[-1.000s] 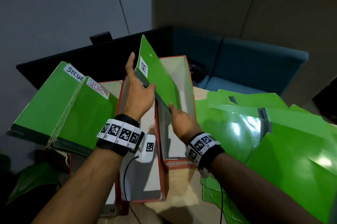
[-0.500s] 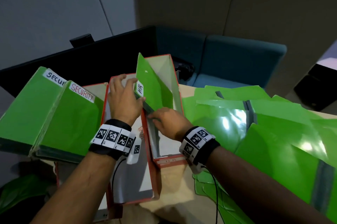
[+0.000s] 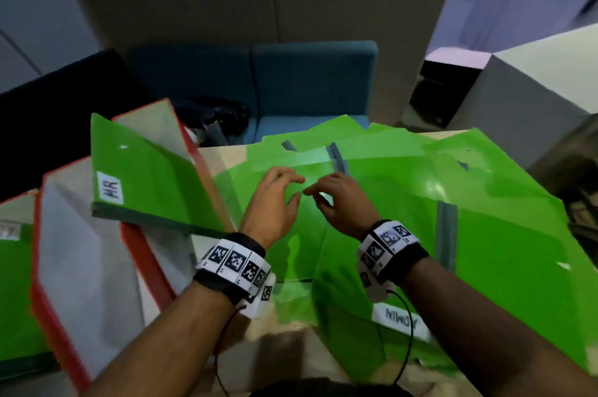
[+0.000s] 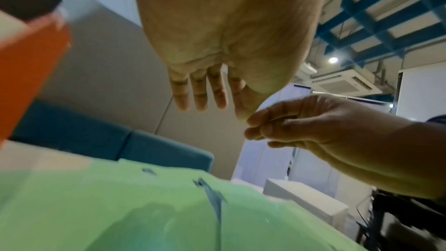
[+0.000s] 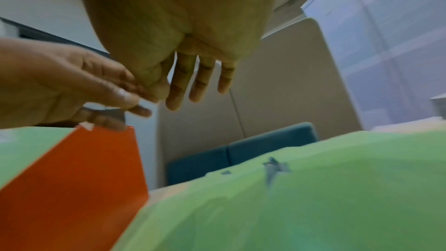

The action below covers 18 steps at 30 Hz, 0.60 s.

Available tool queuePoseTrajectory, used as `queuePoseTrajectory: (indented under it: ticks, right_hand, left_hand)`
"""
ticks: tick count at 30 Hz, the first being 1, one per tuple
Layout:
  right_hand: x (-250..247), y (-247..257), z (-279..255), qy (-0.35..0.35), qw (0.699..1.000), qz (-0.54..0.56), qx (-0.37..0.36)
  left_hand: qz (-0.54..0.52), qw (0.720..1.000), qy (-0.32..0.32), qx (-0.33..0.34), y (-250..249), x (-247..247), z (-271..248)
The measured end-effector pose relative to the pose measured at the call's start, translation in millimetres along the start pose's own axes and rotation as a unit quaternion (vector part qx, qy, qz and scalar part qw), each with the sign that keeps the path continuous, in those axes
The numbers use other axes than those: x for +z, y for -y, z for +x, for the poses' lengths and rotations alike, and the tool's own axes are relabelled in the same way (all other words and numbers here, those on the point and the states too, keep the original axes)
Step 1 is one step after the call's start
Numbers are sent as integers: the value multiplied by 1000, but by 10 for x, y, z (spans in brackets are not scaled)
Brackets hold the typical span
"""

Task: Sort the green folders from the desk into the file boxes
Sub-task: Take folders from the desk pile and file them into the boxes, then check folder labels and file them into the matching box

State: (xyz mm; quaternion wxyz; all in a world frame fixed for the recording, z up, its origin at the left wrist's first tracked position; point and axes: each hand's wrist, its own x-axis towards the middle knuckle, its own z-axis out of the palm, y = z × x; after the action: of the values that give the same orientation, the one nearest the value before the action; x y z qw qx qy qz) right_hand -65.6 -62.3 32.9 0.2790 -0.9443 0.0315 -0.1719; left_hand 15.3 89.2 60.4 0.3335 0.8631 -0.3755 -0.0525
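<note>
Left of both sets of fingers, the HR folder [image 3: 152,183] stands slanted in its red-edged file box [image 3: 191,150], label outward so it can be read. The left hand [image 3: 271,202] and right hand [image 3: 343,199] hover side by side, fingers apart and loosely bent, gripping nothing, fingertips nearly meeting. Beneath and right of them the green folders [image 3: 485,215] lie overlapped on the bench [image 3: 223,157], probably awaiting the next pick; the ADMIN folder [image 3: 352,309] lies nearest the wrists.

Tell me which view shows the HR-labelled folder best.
The head view. There the HR folder shows whole, leaning in a red-edged file box with its label readable. The right wrist view catches only a blurred green patch at the left edge that may be it; the left wrist view shows none of it.
</note>
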Motion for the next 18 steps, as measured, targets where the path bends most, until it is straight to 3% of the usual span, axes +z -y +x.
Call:
queuePoseTrajectory:
  ticks: [7, 13, 18]
  right_hand:
    - [-377, -1007, -855, 77, 966, -90, 228]
    - [-592, -1568, -1399, 109, 916, -109, 370]
    - [-608, -1832, -1853, 119, 881, -104, 446]
  left_hand:
    - [2, 984, 168, -51, -282, 949, 82]
    - [2, 979, 198, -40, -491, 1372, 179]
    - [41, 969, 219, -107, -424, 1605, 217]
